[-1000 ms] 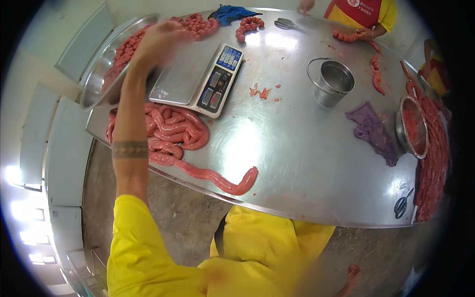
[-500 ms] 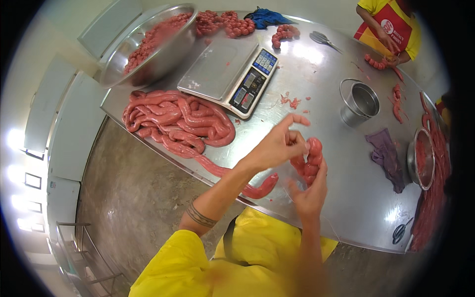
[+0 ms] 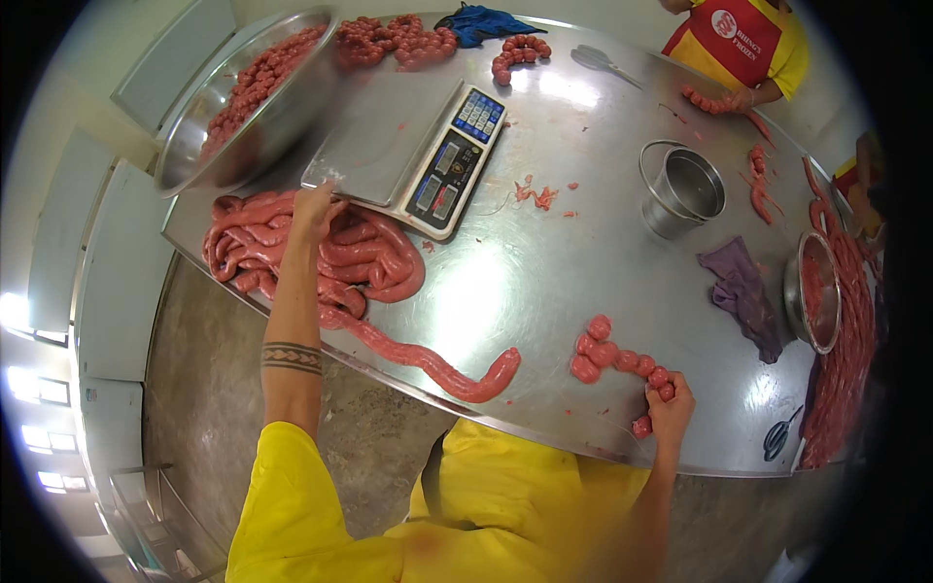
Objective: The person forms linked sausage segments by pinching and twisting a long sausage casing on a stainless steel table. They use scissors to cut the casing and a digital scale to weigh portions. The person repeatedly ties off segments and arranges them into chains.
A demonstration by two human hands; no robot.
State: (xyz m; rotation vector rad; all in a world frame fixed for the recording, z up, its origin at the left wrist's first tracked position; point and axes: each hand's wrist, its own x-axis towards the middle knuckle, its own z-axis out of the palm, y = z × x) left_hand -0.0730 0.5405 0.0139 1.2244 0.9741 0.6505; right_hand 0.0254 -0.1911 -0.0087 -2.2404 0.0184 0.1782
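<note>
Near the table's front edge, my right hand (image 3: 671, 410) closes around one end of a short string of round sausage links (image 3: 622, 360). The rest of that string lies bunched on the metal, to the left of the hand. My left arm reaches far to the left, where my left hand (image 3: 316, 209) is curled beside the scale's near corner, over a heap of long untied sausage (image 3: 379, 257). What its fingers hold, if anything, is hidden. From the heap, one thick length of sausage (image 3: 457, 379) runs right along the table edge.
A digital scale (image 3: 418, 170) stands behind the heap, next to a big steel basin (image 3: 282, 131) of links. A metal pail (image 3: 688, 194), purple cloth (image 3: 743, 296), scissors (image 3: 777, 439) and steel bowl (image 3: 831, 335) are to the right. Another person (image 3: 739, 49) handles links at the far right.
My left hand has moved from the links out left to the scale and heap. My right hand has lowered the links onto the table, farther right. The view has shifted.
</note>
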